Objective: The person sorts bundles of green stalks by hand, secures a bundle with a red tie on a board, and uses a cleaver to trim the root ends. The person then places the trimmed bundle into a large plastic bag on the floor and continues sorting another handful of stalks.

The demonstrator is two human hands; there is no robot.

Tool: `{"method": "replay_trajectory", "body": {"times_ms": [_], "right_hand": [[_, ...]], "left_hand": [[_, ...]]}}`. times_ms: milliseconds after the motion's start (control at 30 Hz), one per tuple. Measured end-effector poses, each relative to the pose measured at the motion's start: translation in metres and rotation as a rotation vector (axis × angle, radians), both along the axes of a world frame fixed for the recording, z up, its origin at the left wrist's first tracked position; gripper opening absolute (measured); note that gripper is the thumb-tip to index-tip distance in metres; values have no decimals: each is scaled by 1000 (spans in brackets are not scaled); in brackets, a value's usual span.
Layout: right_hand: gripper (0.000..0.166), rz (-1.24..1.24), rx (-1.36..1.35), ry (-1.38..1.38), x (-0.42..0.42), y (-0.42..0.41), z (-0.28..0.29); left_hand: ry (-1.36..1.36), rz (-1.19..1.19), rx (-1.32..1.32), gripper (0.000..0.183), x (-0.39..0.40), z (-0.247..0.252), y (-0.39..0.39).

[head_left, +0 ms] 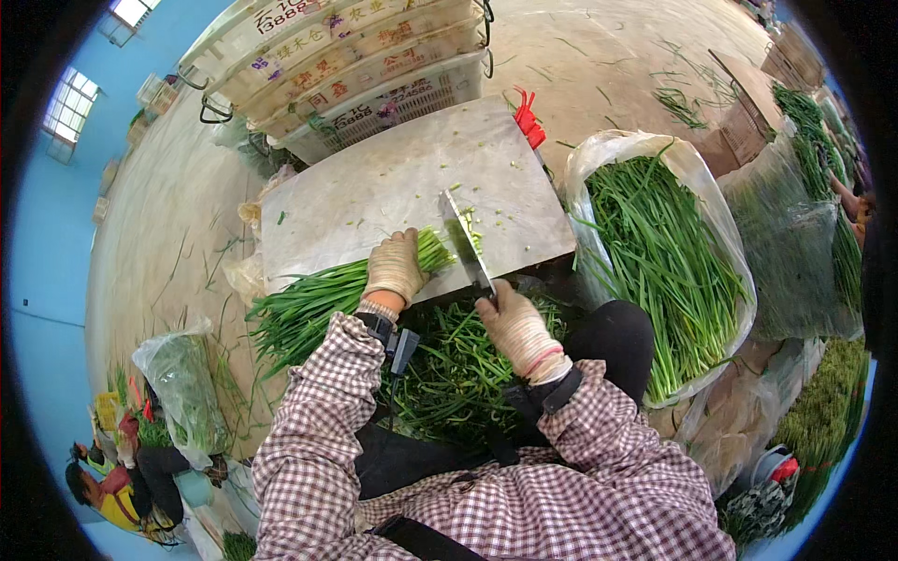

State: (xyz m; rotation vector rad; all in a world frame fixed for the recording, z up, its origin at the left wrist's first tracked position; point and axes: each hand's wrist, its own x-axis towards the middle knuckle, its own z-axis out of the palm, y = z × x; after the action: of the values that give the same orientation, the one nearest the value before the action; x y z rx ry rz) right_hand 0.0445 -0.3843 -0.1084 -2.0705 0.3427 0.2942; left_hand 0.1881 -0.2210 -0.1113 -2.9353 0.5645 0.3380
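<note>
My gloved left hand (396, 265) presses a bundle of garlic chives (316, 298) on a pale cutting board (365, 193). The pale stalk ends point right, and the green leaves hang over the board's near left edge. In my gloved right hand (518, 326) is the handle of a cleaver-like knife (460, 235). Its broad blade stands across the board just right of the stalk ends; whether it touches them I cannot tell. Small cut stem pieces (473, 228) lie against and beyond the blade. Below the board, loose chive leaves (456, 372) are heaped between my knees.
Stacked plastic crates (351, 70) stand behind the board. Red ties (527, 119) hang at its far right corner. To the right is a plastic-lined container of chives (659, 266). A filled plastic bag (179, 393) stands at left, near a seated person (133, 491). Leaves litter the floor (161, 210).
</note>
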Motion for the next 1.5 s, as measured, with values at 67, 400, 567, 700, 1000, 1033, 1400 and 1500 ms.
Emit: {"method": "replay_trajectory", "body": {"times_ms": [67, 400, 567, 700, 1000, 1033, 1400, 1500], "right_hand": [[35, 10, -57, 17, -1, 8, -2], [38, 51, -161, 90, 102, 20, -34], [30, 237, -169, 22, 130, -14, -5], [33, 144, -569, -257, 197, -54, -5], [35, 373, -583, -75, 219, -98, -35], [34, 301, -406, 113, 194, -68, -11], [43, 342, -76, -144, 36, -54, 39], [37, -359, 717, -245, 100, -156, -94]], "left_hand": [[-18, -20, -18, 67, -1, -3, -3], [-20, -33, -4, 57, 3, 6, -9], [81, -62, 97, 109, 1, 29, 26], [143, -5, 21, 100, 5, 15, 56], [-247, -96, -728, 71, -7, 92, 101], [-166, 83, -1047, 74, -13, 112, 134], [-81, -106, -2408, 55, -132, 220, 292], [145, -381, -2521, 56, -102, 150, 308]]}}
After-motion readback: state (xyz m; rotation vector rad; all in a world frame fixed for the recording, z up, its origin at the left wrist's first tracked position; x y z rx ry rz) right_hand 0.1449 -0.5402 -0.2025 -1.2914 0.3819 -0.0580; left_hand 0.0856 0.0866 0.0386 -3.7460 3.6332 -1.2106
